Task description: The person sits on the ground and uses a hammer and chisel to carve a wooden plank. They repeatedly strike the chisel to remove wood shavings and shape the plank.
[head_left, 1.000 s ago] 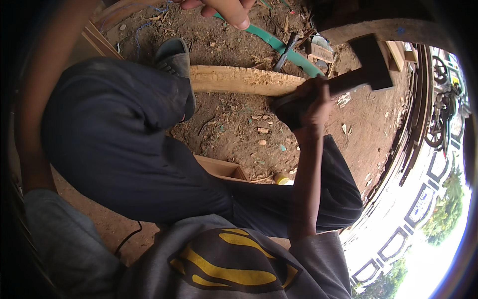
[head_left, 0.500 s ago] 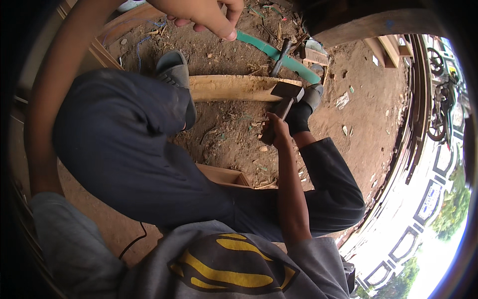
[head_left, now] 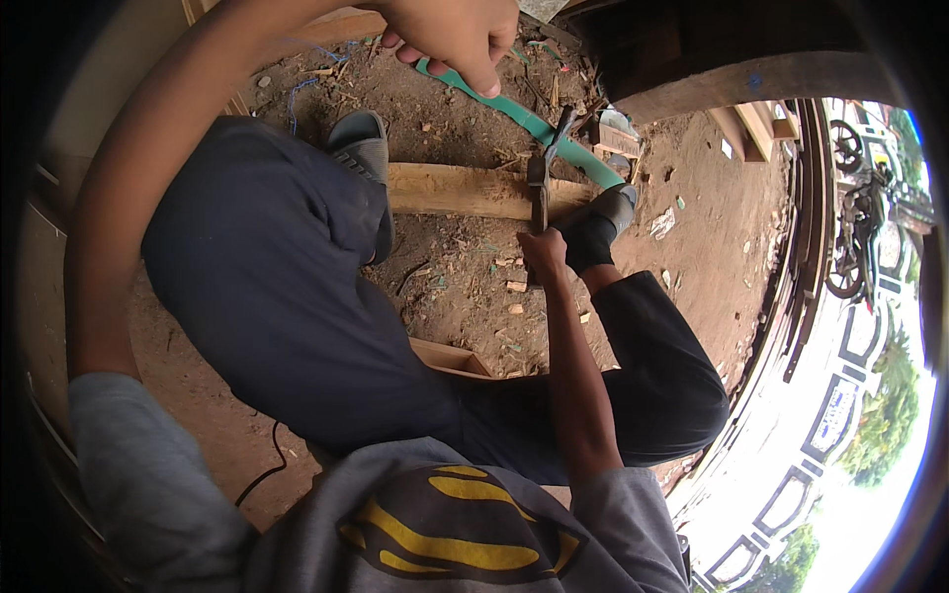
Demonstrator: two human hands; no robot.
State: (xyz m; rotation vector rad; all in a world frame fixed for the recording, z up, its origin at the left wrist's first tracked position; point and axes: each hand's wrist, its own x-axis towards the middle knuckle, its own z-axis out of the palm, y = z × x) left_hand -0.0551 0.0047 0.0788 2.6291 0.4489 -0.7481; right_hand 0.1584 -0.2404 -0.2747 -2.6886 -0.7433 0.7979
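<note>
My left hand (head_left: 450,38) reaches in at the top, its thumb and curled fingers closed at a long, flat green strip (head_left: 520,114). The strip slants down right toward my right foot; its part under the palm is hidden. A dark metal bar (head_left: 560,128) crosses it. My right hand (head_left: 545,255) is wrapped round the handle of a hammer (head_left: 540,205). The hammer's head is up at the bar's lower end; whether the two touch I cannot tell. Below them lies a pale wooden beam (head_left: 450,190), between my feet.
My sandalled left foot (head_left: 361,148) and right foot (head_left: 615,210) flank the beam. Wood chips and scraps litter the dirt floor (head_left: 712,227). A dark, heavy timber piece (head_left: 732,84) overhangs at upper right. A motorcycle (head_left: 858,217) stands far right, and a wooden box (head_left: 450,356) lies under my legs.
The hammer has swung up and left, its head moving from beside my right foot to the dark bar. My left hand has shifted right along the green strip, and the view has shifted slightly.
</note>
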